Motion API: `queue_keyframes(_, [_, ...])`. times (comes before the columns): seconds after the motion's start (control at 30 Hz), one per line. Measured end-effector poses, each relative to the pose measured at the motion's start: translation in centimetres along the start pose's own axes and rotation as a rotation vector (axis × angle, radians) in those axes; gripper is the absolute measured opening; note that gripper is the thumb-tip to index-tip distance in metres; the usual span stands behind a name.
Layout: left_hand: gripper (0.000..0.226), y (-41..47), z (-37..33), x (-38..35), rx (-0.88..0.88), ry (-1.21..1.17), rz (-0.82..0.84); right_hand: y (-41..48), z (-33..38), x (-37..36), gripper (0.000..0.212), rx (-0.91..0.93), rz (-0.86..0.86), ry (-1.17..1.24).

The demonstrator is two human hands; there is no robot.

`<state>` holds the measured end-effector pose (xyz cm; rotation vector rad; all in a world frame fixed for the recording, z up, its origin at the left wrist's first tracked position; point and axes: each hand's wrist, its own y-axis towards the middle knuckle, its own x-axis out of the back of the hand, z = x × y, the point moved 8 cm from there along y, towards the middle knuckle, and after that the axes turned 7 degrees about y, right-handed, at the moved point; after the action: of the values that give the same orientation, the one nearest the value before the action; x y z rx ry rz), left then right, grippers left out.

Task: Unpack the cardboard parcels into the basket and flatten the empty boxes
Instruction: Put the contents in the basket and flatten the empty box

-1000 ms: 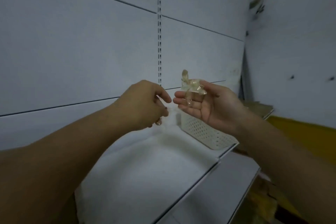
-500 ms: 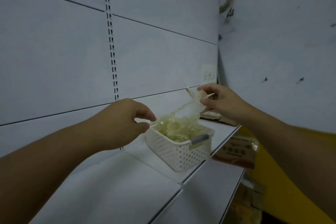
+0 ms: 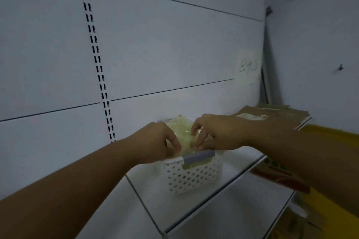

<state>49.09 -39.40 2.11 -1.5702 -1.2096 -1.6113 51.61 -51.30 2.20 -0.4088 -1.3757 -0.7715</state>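
Shelving filled the left of the view: a pale back panel with a slotted upright (image 3: 96, 58) running down it, and a white shelf (image 3: 229, 178) jutting out below, bare on its near side so both arms could reach across it.

On that shelf, close against the back panel, stood the white perforated basket (image 3: 191, 177), its grey handle (image 3: 199, 157) facing the person. That position kept it steady against pressing from above. The left hand (image 3: 155, 144) was curled over the basket's left rim, its fingers bent down and pinched on the edge of the clear bag of pale contents (image 3: 183, 134), apparently to tuck that side below the rim. The bag sat mounded in the basket, rising above the rim between the two hands.

The right hand (image 3: 214, 132) came in from the other side, its fingers hooked downward and gripping the bag's plastic near the handle. In the dim light I could not tell whether it was pinching a loose fold or only pressing it. Both hands worked opposite sides, probably so the bag would settle evenly.

Farther right, flattened cardboard (image 3: 275, 115) lay stacked on the shelf's far end, out of the way, which suggested at least some boxes were already dealt with. A printed carton (image 3: 281, 176) showed below the right forearm.
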Motion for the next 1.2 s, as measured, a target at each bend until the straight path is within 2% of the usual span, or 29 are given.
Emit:
queue_keyframes(0.13, [0.015,1.0,0.9,-1.4,0.027,-0.023,-0.035,0.3,-1.1,-1.9,0.028,0.073,0.115,0.021])
queue_keyframes(0.23, [0.039,1.7,1.1,-1.1,0.027,0.037,-0.081,0.0,-1.5,-2.5,0.034,0.109,0.077,0.057])
queue_keyframes(0.3, [0.06,2.0,1.5,-1.2,0.038,0.11,-0.045,-0.3,-1.7,-2.5,0.033,0.139,0.003,0.129])
queue_keyframes(0.37, [0.071,2.3,1.9,-1.9,0.048,0.111,0.041,-0.6,-2.1,-2.2,0.03,0.139,-0.094,0.237])
queue_keyframes(0.4, [0.07,2.4,2.0,-2.2,0.054,0.1,0.076,-0.7,-2.3,-2.1,0.031,0.129,-0.136,0.291])
queue_keyframes(0.5, [0.063,2.6,2.3,-2.8,0.084,0.089,0.127,-1.4,-2.5,-1.7,0.05,0.124,-0.279,0.453])
queue_keyframes(0.63, [0.062,2.7,2.5,-3.1,0.099,0.063,0.122,-2.8,-1.2,-0.6,0.069,0.21,-0.525,0.289])
queue_keyframes(0.77, [0.069,2.2,3.0,-3.4,0.132,-0.072,0.117,-4.0,-0.3,0.2,0.081,0.259,-0.727,0.082])
queue_keyframes(0.8, [0.071,2.1,3.1,-3.5,0.14,-0.101,0.114,-4.2,-0.5,0.4,0.087,0.246,-0.754,0.077])
queue_keyframes(0.87, [0.074,1.9,3.3,-3.6,0.157,-0.129,0.112,-4.2,-1.8,1.3,0.099,0.135,-0.771,0.249])
queue_keyframes(0.93, [0.076,1.9,3.3,-3.6,0.161,-0.137,0.102,-4.2,-3.7,2.6,0.088,0.052,-0.794,0.476])
queue_keyframes(0.97, [0.077,1.9,3.3,-3.6,0.163,-0.146,0.095,-4.1,-4.2,3.3,0.071,0.068,-0.8,0.511])
queue_keyframes(1.03, [0.078,1.8,3.2,-3.6,0.171,-0.184,0.081,-3.5,-3.5,4.2,0.032,0.154,-0.737,0.364])
queue_keyframes(1.07, [0.078,1.7,3.1,-3.6,0.172,-0.216,0.079,-2.7,-2.7,3.9,0.02,0.188,-0.644,0.303])
queue_keyframes(1.13, [0.08,1.7,2.9,-3.7,0.151,-0.312,0.075,-0.9,-1.4,2.3,0.012,0.2,-0.446,0.283])
queue_keyframes(1.2, [0.084,1.5,2.8,-3.6,0.135,-0.378,0.044,0.7,-0.8,1.0,0.019,0.185,-0.341,0.261])
